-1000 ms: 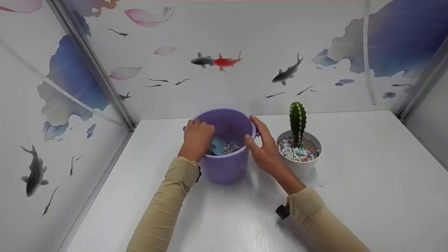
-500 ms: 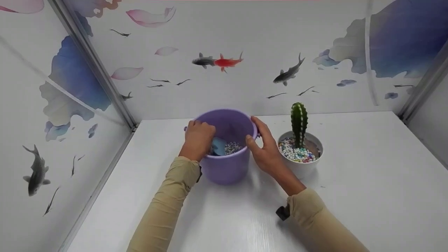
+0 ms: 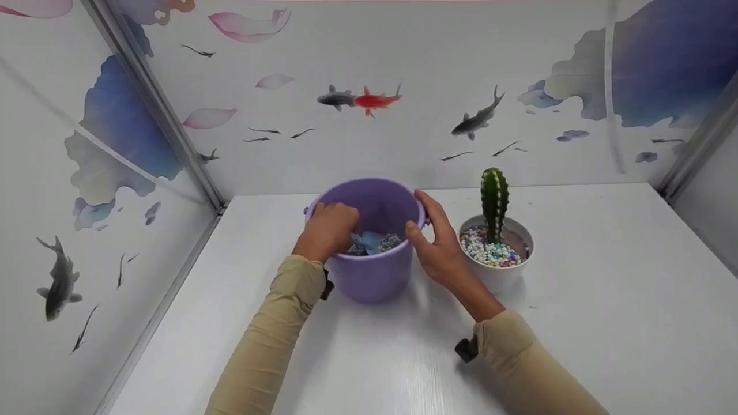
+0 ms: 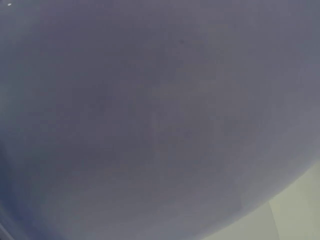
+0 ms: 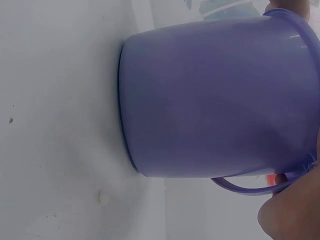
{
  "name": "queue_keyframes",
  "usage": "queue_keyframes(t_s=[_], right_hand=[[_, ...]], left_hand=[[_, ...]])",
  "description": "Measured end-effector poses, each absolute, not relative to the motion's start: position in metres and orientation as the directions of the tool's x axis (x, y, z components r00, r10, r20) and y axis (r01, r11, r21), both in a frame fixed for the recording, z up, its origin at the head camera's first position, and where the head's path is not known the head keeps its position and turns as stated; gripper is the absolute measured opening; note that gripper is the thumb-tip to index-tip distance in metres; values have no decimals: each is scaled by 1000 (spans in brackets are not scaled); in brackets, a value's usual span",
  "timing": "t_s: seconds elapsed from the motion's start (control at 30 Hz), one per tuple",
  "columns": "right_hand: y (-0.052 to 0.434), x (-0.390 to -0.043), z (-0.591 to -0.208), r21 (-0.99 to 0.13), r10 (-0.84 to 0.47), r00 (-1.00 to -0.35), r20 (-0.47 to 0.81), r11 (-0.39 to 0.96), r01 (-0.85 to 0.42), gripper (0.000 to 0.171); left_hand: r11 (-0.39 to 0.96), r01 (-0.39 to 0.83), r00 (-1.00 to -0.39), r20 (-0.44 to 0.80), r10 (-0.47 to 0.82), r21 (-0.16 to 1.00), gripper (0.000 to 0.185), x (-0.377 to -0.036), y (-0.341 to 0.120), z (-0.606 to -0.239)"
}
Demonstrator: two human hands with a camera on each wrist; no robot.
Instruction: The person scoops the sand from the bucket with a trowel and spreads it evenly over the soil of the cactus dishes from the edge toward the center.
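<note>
A purple bucket (image 3: 372,282) stands upright on the white table, with small multicoloured pebbles (image 3: 391,242) at its bottom. My left hand (image 3: 327,229) reaches over the near left rim, fingers curled down inside. From under it extends the light blue blade of a small shovel (image 3: 372,240), among the pebbles; the grip is hidden by the hand. My right hand (image 3: 437,245) holds the bucket's right rim, thumb on the near side and fingers behind. The right wrist view shows the bucket's side (image 5: 210,100) and hanging handle (image 5: 240,191). Only the bucket's purple wall (image 4: 160,110) fills most of the left wrist view.
Just right of my right hand stands a white pot (image 3: 497,279) with a green cactus (image 3: 494,202) and colourful pebbles. A white back wall (image 3: 403,150) printed with fish rises close behind the bucket. The left wall (image 3: 34,190) borders the table.
My left hand has tilted and shifted slightly right and down within the bucket. The shovel's blade has turned and moved right into the pebbles. The right hand keeps its hold on the rim.
</note>
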State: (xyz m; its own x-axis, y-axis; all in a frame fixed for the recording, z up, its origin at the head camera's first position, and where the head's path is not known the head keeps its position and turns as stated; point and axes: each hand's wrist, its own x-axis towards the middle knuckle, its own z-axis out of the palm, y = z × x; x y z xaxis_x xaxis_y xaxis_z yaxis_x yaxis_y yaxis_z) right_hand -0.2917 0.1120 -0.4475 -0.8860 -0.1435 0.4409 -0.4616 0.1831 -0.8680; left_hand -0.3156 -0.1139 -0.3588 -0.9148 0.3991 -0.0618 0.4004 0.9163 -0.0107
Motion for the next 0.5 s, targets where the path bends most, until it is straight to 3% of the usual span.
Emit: queue_keyframes(t_s=[0.2,0.37,0.5], right_hand=[[113,-292,-448,-859,-148,-875,461,175,-482,67],[113,-292,-450,-861,-140,-875,463,165,-482,67],[113,-291,-449,-864,-138,-880,454,174,-473,67]], left_hand=[[903,429,-903,-22,429,19,16,-319,-116,-360],[888,449,-891,-25,453,100,5,-320,-118,-357],[881,455,-885,-43,463,131,7,-320,-120,-354]])
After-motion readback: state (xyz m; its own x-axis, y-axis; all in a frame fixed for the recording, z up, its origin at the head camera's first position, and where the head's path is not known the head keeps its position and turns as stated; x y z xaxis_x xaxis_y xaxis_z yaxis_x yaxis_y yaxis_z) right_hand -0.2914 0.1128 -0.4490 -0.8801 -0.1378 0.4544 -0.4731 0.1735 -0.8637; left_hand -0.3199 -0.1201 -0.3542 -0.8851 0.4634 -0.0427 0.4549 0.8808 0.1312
